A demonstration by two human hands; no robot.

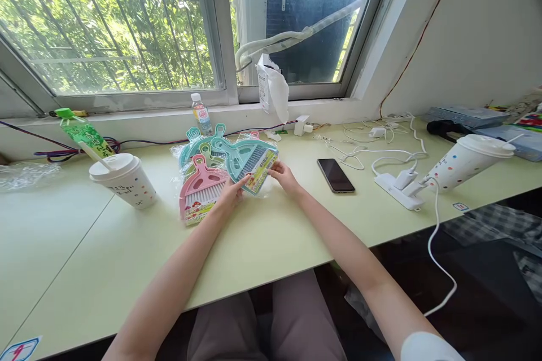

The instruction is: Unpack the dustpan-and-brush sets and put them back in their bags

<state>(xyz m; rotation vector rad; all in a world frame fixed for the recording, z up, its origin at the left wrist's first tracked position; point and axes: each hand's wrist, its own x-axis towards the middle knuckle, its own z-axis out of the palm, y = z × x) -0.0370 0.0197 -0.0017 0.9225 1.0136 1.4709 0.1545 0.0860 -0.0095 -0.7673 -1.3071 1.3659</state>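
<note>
My forearms (182, 276) cross the green table (275, 248). Partly over the bagged pile (204, 185), a teal dustpan set (248, 157) sits pinched by my left hand (231, 193) and right hand (288, 179), fingers (278, 169) nearly closed. Its yellow label (261, 172) is illegible; a sticker (19, 350) reads 9.

From above the lap (228, 327), the head camera looks forward and down across the surface (271, 248). It faces the window (110, 22), both arms (347, 248) stretching away from it.

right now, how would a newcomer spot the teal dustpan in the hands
Below the window, on the table, find the front pink dustpan. The teal dustpan slants to its right, handle up and left. Only it is held by both left hand and right hand.
</note>
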